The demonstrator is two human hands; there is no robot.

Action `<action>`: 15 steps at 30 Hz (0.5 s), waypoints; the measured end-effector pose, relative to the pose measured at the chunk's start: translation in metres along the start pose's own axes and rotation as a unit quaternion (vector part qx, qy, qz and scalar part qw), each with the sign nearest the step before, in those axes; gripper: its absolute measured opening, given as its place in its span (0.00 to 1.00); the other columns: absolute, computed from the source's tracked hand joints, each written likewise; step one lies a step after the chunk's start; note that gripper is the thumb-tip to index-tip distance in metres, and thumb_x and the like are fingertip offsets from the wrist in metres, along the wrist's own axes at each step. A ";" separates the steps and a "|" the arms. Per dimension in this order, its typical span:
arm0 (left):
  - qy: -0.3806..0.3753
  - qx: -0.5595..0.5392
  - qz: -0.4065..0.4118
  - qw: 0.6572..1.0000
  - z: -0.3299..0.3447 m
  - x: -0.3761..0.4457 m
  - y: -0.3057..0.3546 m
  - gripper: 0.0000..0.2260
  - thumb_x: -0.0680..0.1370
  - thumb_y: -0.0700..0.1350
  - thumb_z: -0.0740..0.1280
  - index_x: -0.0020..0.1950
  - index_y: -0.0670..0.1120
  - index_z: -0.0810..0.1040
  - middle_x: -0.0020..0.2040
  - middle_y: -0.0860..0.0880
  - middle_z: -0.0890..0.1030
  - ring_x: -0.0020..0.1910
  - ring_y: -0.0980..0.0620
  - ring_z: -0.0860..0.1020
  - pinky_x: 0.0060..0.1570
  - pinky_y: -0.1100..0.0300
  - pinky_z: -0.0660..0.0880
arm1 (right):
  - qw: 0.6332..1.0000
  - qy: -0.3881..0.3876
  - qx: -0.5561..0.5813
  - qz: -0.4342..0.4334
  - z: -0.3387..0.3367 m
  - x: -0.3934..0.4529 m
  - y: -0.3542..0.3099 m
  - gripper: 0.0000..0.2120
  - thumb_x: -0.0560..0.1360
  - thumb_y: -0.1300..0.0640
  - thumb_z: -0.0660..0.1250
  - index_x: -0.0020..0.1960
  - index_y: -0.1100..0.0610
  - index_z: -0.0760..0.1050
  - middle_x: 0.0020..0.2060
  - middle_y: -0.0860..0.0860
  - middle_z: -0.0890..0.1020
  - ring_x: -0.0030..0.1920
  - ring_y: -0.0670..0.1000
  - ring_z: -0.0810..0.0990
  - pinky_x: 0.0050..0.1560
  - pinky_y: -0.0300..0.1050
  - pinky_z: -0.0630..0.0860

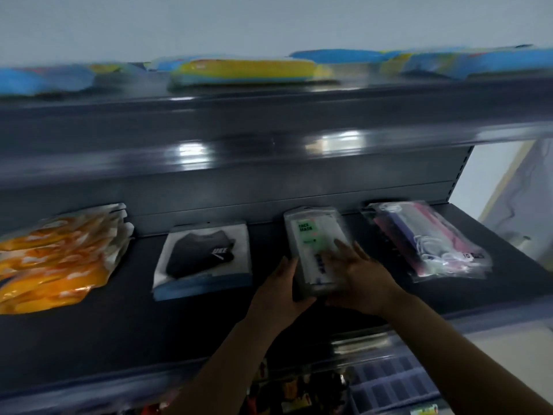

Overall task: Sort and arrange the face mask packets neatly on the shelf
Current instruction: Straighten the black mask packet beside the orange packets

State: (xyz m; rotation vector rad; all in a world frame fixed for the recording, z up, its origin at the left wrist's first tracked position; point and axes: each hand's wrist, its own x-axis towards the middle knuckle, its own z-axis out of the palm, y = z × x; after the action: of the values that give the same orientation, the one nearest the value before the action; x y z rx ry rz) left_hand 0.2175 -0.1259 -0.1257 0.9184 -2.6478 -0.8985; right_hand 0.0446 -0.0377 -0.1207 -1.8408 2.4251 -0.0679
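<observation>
face mask packets sit mid-shelf, the left hand gripping the pile's near-left corner, the right hand pressing flat on top; neighbouring piles look sorted, squaring remains.

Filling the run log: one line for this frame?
stage: aligning | left hand: grips green-label packet stack | right hand: rests flat on it | neighbours: black mask packet, pink-purple packet

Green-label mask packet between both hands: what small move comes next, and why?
Probably a slight turn to square it. The green-label packet lies a bit skewed to the shelf edge, the left hand gripping its side and the right hand resting on top.
</observation>
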 end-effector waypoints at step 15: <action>0.089 0.115 -0.020 0.989 0.025 0.013 0.054 0.43 0.67 0.66 0.62 0.77 0.51 0.51 0.78 0.51 0.52 0.77 0.49 0.50 0.73 0.58 0.54 | 0.995 0.079 0.013 -0.059 -0.027 -0.024 0.050 0.46 0.63 0.27 0.56 0.75 0.48 0.55 0.76 0.49 0.59 0.76 0.55 0.56 0.73 0.56 0.59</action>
State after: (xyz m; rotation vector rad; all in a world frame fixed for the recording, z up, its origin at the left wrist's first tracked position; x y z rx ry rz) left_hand 0.1717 -0.0882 -0.1131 1.0516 -2.6229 -0.4976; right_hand 0.0003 -0.0018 -0.0971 -2.0393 2.3988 -0.2624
